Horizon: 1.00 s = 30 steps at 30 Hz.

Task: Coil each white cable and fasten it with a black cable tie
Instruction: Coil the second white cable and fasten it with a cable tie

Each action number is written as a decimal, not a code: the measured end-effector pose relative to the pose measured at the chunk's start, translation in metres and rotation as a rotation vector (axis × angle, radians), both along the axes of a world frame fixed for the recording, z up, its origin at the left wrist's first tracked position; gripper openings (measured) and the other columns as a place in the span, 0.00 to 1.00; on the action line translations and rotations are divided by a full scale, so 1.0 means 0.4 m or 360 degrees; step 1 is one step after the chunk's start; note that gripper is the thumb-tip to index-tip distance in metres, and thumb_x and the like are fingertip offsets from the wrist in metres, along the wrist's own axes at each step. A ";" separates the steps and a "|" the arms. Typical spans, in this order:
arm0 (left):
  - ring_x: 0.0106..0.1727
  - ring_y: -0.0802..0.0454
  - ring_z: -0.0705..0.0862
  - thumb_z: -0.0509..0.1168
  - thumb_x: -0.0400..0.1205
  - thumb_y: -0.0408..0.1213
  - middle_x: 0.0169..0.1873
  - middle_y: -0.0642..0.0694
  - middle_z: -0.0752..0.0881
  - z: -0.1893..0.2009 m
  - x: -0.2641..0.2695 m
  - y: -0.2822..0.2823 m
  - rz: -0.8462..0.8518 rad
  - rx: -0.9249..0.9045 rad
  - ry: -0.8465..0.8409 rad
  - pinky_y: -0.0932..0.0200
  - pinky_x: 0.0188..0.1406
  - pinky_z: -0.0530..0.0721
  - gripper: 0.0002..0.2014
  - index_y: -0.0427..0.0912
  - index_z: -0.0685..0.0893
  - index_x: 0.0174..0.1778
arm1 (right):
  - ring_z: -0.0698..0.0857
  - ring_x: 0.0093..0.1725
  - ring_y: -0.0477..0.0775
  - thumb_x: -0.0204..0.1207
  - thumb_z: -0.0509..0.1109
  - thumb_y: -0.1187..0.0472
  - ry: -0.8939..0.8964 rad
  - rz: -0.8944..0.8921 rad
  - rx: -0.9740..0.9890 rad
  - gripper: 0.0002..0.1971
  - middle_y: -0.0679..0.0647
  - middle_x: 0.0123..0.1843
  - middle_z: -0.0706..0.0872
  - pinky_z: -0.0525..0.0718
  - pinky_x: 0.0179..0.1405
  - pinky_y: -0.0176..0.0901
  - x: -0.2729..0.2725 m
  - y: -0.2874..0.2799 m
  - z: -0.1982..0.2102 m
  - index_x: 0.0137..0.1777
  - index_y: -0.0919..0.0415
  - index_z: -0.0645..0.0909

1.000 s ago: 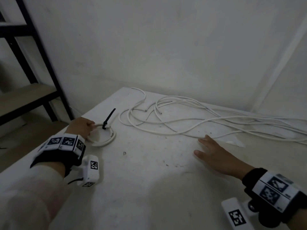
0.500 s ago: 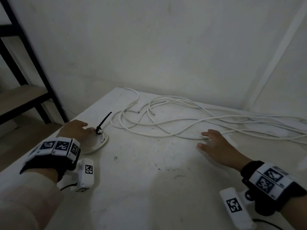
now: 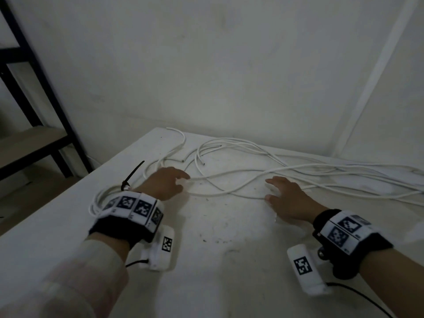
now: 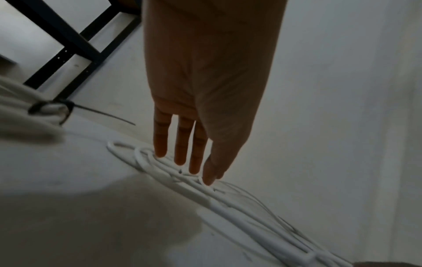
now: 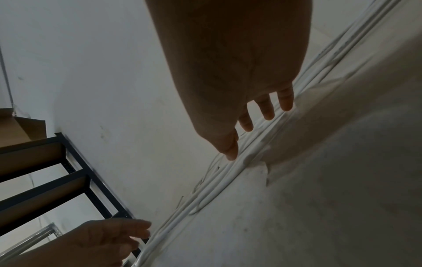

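Note:
A finished coil of white cable (image 3: 101, 199) lies at the table's left edge, bound by a black cable tie (image 3: 133, 174) whose tail sticks up; in the left wrist view the coil (image 4: 20, 106) and tie (image 4: 66, 108) show blurred at the left. Several loose white cables (image 3: 252, 177) sprawl across the back of the table. My left hand (image 3: 181, 180) reaches over their left loops with straight fingers (image 4: 180, 159) touching the cables (image 4: 228, 207). My right hand (image 3: 273, 187) lies flat beside a strand, its fingers (image 5: 267, 113) straight over the cables (image 5: 217, 180). Neither hand holds anything.
The white table (image 3: 229, 271) stands in a corner against a pale wall. A black metal shelf rack (image 3: 34, 88) stands to the left, beyond the table's left edge. A white strip (image 3: 367, 88) runs up the wall at the right.
My left hand has let go of the tied coil and moved right onto the loose cables. My right hand has slid a little forward to the nearest strand.

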<state>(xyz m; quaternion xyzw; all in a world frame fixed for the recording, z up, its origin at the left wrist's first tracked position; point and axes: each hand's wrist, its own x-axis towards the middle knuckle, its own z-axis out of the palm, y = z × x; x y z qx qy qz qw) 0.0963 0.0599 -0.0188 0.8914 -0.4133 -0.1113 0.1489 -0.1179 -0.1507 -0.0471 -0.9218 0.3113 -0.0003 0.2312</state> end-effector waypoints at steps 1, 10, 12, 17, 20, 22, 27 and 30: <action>0.65 0.46 0.77 0.63 0.81 0.33 0.67 0.43 0.78 -0.005 -0.009 -0.019 0.0012 0.0006 0.0047 0.59 0.62 0.71 0.18 0.47 0.78 0.67 | 0.57 0.80 0.57 0.81 0.59 0.49 0.0045 0.0026 0.0009 0.28 0.52 0.82 0.56 0.56 0.78 0.50 0.007 -0.003 -0.003 0.79 0.52 0.58; 0.63 0.47 0.79 0.63 0.80 0.36 0.62 0.44 0.81 -0.011 -0.053 -0.102 -0.0096 0.0433 -0.0031 0.60 0.58 0.74 0.12 0.41 0.84 0.57 | 0.54 0.80 0.57 0.83 0.53 0.47 0.0317 0.0161 -0.0161 0.29 0.48 0.84 0.46 0.55 0.76 0.54 0.033 -0.022 -0.003 0.81 0.43 0.47; 0.61 0.48 0.79 0.64 0.79 0.38 0.59 0.47 0.81 -0.009 -0.061 -0.104 -0.0176 0.0522 -0.0106 0.55 0.60 0.73 0.08 0.46 0.83 0.53 | 0.56 0.80 0.58 0.82 0.54 0.46 0.0283 0.0172 -0.0166 0.30 0.49 0.84 0.44 0.56 0.75 0.55 0.036 -0.022 0.001 0.80 0.41 0.44; 0.48 0.48 0.84 0.60 0.82 0.38 0.46 0.48 0.87 0.007 -0.108 -0.114 -0.0413 -0.0065 -0.0241 0.60 0.46 0.73 0.06 0.47 0.82 0.49 | 0.55 0.79 0.60 0.78 0.53 0.37 0.0061 0.0299 -0.0267 0.34 0.49 0.84 0.38 0.57 0.74 0.56 0.057 -0.009 0.008 0.79 0.37 0.40; 0.40 0.53 0.81 0.63 0.81 0.39 0.39 0.49 0.86 0.041 -0.156 -0.129 -0.0565 -0.0404 -0.0191 0.60 0.40 0.74 0.07 0.46 0.84 0.51 | 0.57 0.80 0.52 0.67 0.39 0.30 -0.0183 0.0416 -0.0341 0.39 0.49 0.81 0.61 0.53 0.76 0.49 0.073 0.014 0.018 0.74 0.46 0.67; 0.36 0.56 0.79 0.63 0.81 0.40 0.34 0.53 0.83 0.063 -0.179 -0.135 -0.0614 -0.0581 -0.0104 0.58 0.39 0.76 0.07 0.46 0.85 0.50 | 0.72 0.71 0.50 0.67 0.39 0.35 -0.0319 0.0400 -0.0310 0.36 0.53 0.64 0.81 0.57 0.69 0.44 0.061 0.018 0.047 0.58 0.54 0.79; 0.30 0.51 0.75 0.60 0.83 0.42 0.24 0.50 0.76 0.092 -0.180 -0.125 -0.0477 -0.0774 0.0018 0.57 0.32 0.70 0.10 0.41 0.80 0.40 | 0.74 0.31 0.57 0.82 0.59 0.57 -0.0779 0.0372 -0.0263 0.13 0.55 0.30 0.76 0.67 0.34 0.46 -0.025 -0.024 0.134 0.35 0.52 0.68; 0.30 0.54 0.74 0.59 0.84 0.38 0.27 0.51 0.76 0.093 -0.170 -0.123 -0.0464 -0.0809 -0.0114 0.61 0.33 0.70 0.10 0.39 0.78 0.38 | 0.71 0.26 0.53 0.82 0.60 0.61 -0.0821 0.0279 -0.0339 0.12 0.52 0.27 0.74 0.63 0.27 0.41 -0.085 -0.057 0.178 0.35 0.54 0.68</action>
